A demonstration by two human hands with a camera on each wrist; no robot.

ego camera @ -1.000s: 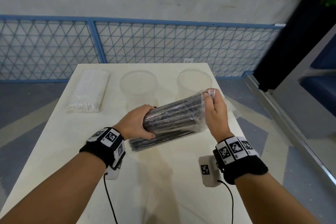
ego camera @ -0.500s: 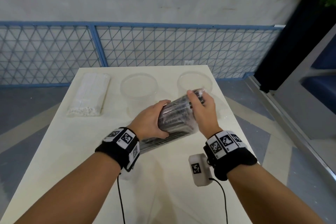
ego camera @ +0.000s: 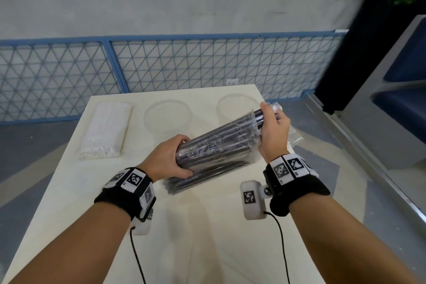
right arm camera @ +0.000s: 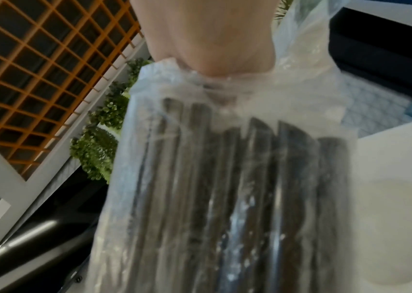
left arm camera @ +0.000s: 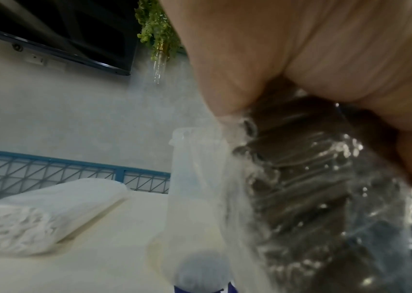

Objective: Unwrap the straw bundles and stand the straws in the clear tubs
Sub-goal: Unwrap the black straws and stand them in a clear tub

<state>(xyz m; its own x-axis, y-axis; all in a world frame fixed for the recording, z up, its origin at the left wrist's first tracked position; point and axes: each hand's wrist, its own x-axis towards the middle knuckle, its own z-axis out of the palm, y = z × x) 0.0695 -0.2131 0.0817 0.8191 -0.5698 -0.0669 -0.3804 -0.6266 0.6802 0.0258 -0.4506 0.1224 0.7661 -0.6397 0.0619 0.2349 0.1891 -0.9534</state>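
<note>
A bundle of black straws (ego camera: 216,145) in a clear plastic wrap is held slanted above the white table (ego camera: 207,237). My left hand (ego camera: 168,160) grips its near, lower end. My right hand (ego camera: 273,127) pinches the wrap (ego camera: 276,106) at the far, upper end; black straw tips show there. The wrist views show the black straws (left arm camera: 312,188) under crinkled film and the wrapped black straws (right arm camera: 237,188) from the far end. Two clear tubs (ego camera: 167,116) (ego camera: 232,105) stand behind, both without straws. A wrapped bundle of white straws (ego camera: 105,130) lies at the far left.
A loose piece of clear plastic (ego camera: 295,138) lies at the table's right edge behind my right hand. A blue mesh fence (ego camera: 184,62) runs beyond the table's far edge. A dark planter (ego camera: 359,30) stands to the right.
My right hand slid down the bundle toward my left hand, then drew back out to the far end with the wrap. The bundle has stayed slanted in my left hand.
</note>
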